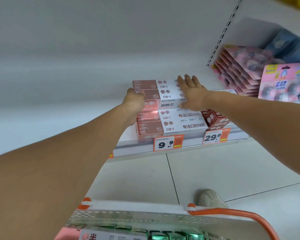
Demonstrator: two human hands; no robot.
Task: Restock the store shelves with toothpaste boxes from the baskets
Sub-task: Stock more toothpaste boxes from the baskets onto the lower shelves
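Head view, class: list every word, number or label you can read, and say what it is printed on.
"参半" and "CB-1": toothpaste boxes on the shelf.
"专注口腔科技": same boxes.
"谷物": middle box.
"9.9": left price tag.
"29.9": right price tag.
"SP-4": dark red box.
Small print on boxes, tags and the pink packs: too blurred.

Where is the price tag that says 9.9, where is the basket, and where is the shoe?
9.9 price tag (166, 144): head view, on its white face with the numbers.
basket (139, 206): head view, on its white top rim.
shoe (210, 198): head view, on its pale upper, on the floor.
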